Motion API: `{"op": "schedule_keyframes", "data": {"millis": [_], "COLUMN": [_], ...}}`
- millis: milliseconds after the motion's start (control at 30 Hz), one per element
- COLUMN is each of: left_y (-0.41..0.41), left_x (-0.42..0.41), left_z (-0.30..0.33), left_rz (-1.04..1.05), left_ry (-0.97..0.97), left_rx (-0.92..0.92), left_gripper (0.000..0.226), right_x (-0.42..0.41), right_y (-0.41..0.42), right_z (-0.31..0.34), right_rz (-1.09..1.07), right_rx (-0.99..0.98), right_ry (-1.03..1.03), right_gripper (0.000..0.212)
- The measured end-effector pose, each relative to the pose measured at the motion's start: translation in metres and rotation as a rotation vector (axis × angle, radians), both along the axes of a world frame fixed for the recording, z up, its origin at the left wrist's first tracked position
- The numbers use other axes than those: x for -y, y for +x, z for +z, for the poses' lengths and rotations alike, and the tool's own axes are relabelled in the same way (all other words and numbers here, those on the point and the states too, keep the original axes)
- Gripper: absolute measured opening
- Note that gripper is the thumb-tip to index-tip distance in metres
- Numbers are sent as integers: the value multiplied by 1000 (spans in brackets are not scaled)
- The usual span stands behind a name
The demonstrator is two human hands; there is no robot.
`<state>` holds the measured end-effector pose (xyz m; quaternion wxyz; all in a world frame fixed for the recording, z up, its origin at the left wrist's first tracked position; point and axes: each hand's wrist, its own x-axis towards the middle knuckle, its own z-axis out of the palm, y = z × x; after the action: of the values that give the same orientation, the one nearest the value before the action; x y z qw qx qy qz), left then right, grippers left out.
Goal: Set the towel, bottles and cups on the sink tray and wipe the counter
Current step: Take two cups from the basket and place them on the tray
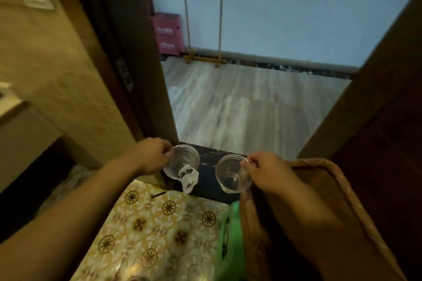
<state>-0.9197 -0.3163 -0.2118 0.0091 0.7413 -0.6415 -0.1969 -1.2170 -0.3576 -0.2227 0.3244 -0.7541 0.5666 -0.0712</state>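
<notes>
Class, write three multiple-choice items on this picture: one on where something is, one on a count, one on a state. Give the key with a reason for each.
1. Where is the white tag? A in the right cup; B at the left cup; C on the wall.
2. How many clear cups are held? A one; B two; C four.
3. How is the right cup? A empty; B full of juice; C lidded.

Key: B, the white tag hangs at the left cup in the left hand; B, the right hand holds a second, the right cup; A, its bottom shows clear.
</notes>
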Motion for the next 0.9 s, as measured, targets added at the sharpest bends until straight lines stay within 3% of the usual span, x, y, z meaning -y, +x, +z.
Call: {"op": "schedule_keyframes", "data": {"millis": [300,600,900], "left_y": [201,403,510], "left_x": [-127,-261,-346], "left_z": [-9,-15,-7], "left_rz": [327,689,974], "left_ry": [19,-71,-137], "left_rx": [-65,-145,-132], "left_gripper": [36,30,33], "right_x": [-31,-102,-150], "right_y": [233,487,642], "right_z": [-5,4,6], "right_rz": [321,616,796], "right_rx": [-30,-79,5], "right_ry": [58,-50,-68], "right_gripper": [31,30,25]}}
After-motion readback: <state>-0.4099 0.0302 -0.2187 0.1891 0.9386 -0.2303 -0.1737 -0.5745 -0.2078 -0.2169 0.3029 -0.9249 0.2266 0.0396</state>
